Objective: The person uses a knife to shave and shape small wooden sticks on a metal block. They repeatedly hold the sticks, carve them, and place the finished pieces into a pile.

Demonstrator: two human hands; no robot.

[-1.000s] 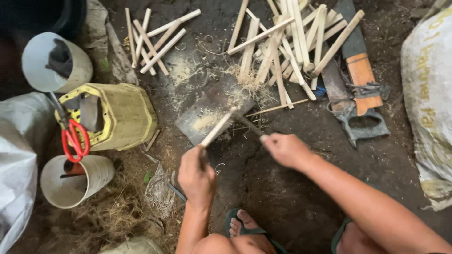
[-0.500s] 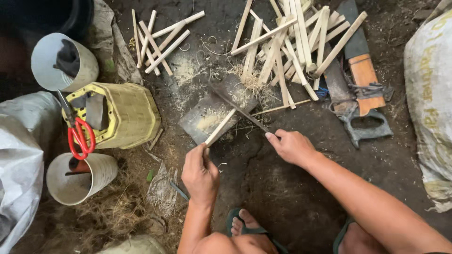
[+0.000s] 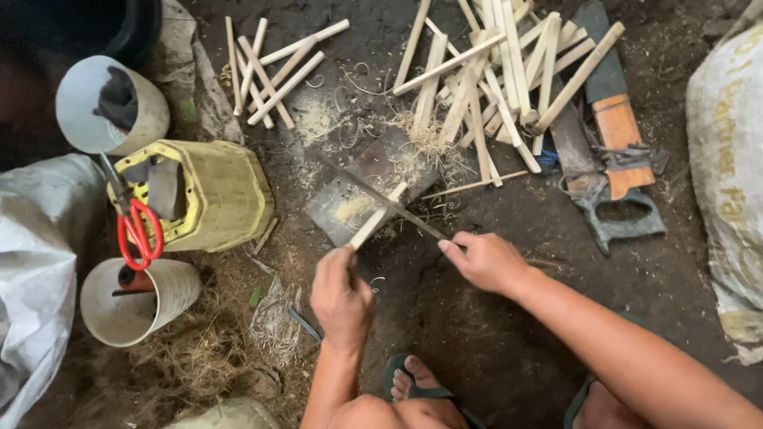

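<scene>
Left hand (image 3: pixel 340 292), fingers closed round pale split wooden stick (image 3: pixel 377 215), propped on flat grey chopping block (image 3: pixel 367 187) for support; right hand (image 3: pixel 486 260) gripping long dark blade (image 3: pixel 380 195) laid across stick.

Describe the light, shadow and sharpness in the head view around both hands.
Head view: soft, even daylight, no glare; the left hand gripping the pale split wooden stick and the right hand on the thin dark blade are sharp; the top-left corner falls into deep shadow; the white sack looks bright.
</scene>
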